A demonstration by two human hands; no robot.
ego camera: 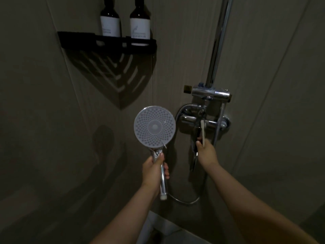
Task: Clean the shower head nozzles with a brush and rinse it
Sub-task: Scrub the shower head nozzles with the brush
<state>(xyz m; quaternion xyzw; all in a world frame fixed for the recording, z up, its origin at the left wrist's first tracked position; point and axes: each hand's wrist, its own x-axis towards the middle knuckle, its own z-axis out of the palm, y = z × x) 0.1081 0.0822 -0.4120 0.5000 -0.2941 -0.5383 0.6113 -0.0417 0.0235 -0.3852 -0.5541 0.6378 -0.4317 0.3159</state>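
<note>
The left hand (154, 170) is closed around the chrome handle of the shower head (154, 126), which stands upright with its round nozzle face turned toward the camera. The right edge of the face is near the hose (182, 199) and the mixer tap (204, 120), but it does not touch them. To the left of the face there is only bare wall.

The right hand (206, 152) grasps a white brush (203, 132), and its fingers are also on the tap lever (195, 148) (how firmly, I cannot tell). The brush points up, in front of the tap body.

Above, well apart, a black corner shelf (107, 42) carries two dark bottles (139, 23). The chrome riser pipe (218, 41) goes up at the right.
</note>
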